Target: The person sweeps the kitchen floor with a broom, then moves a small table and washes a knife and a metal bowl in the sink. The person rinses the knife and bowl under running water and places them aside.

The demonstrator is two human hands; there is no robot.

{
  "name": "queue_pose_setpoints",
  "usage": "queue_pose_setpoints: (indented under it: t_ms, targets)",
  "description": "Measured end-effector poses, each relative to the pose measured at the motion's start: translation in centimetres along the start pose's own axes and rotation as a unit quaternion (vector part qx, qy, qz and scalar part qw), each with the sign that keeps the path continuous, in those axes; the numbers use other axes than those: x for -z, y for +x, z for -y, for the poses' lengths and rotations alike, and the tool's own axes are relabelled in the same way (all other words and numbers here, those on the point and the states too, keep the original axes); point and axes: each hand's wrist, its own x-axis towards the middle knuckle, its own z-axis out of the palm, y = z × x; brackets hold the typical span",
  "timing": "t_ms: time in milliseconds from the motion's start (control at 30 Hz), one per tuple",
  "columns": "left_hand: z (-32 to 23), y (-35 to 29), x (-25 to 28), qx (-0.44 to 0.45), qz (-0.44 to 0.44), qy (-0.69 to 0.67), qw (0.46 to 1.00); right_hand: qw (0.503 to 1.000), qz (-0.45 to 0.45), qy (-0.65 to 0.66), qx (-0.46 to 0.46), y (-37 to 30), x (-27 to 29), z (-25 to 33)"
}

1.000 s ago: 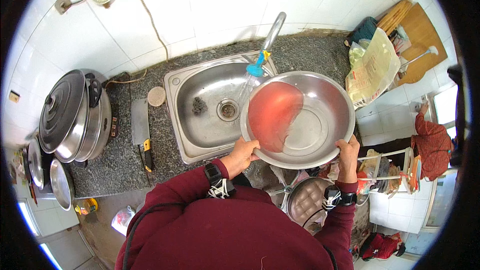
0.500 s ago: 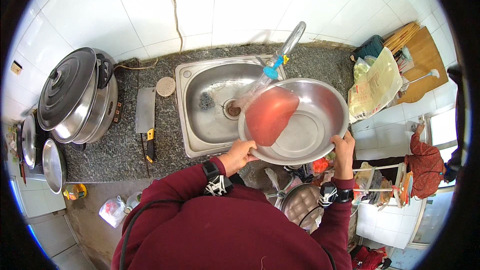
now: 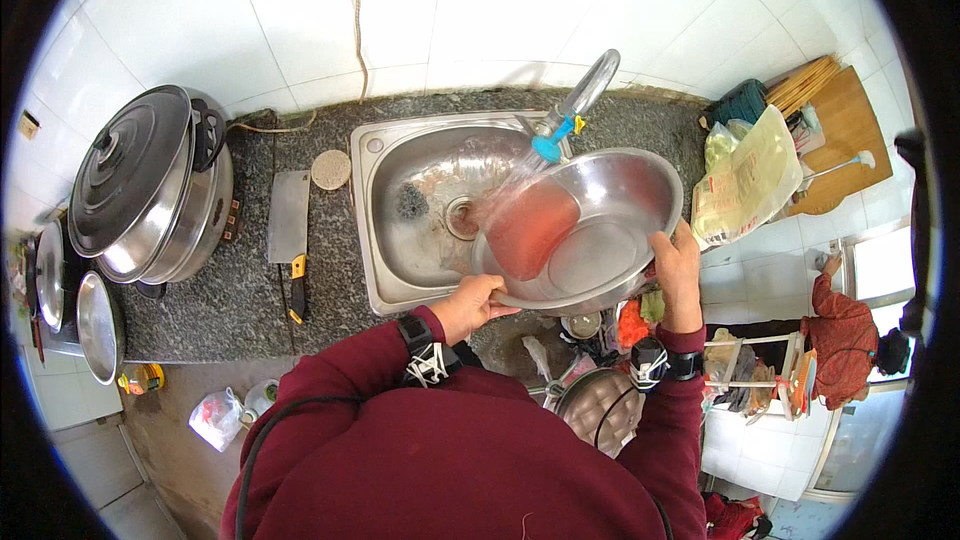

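Steel basin (image 3: 615, 240) has tipped further toward the sink (image 3: 393, 252), its rim clamped by the left hand (image 3: 470, 307), nearer the low side, and right hand (image 3: 678, 262).

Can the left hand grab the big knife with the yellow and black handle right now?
Probably not: the left hand is gripping the rim of the metal basin. Nothing covers the knife on the counter, though, so an empty hand could likely reach it.

Light is bright, with the window (image 3: 883, 265) blown out white. Highlights streak the metal basin (image 3: 628, 195) and sink (image 3: 425, 255); a faint shadow lies left of the tap (image 3: 594, 83) above the countertop's (image 3: 200, 320) back edge. Running water (image 3: 508, 188) blurs; wall tiles (image 3: 335, 20) bend toward a dark rim.
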Motion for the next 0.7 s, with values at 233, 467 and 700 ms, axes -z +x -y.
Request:
queue_pose_setpoints:
  t_ms: [233,467,700]
  targets:
    - [0.4,1.1,1.2,0.065,0.023,-0.091,0.993,0.96,-0.019,-0.187,0.208,1.1,-2.3,4.9]
    - [1.5,1.7,1.1,0.135,0.084,-0.167,0.973,0.919,-0.048,-0.308,0.243,-0.5,-3.8,10.0]
    - [1.8,1.5,0.4,0.151,0.156,-0.196,0.956,0.909,-0.041,-0.347,0.228,-1.7,-3.8,11.8]
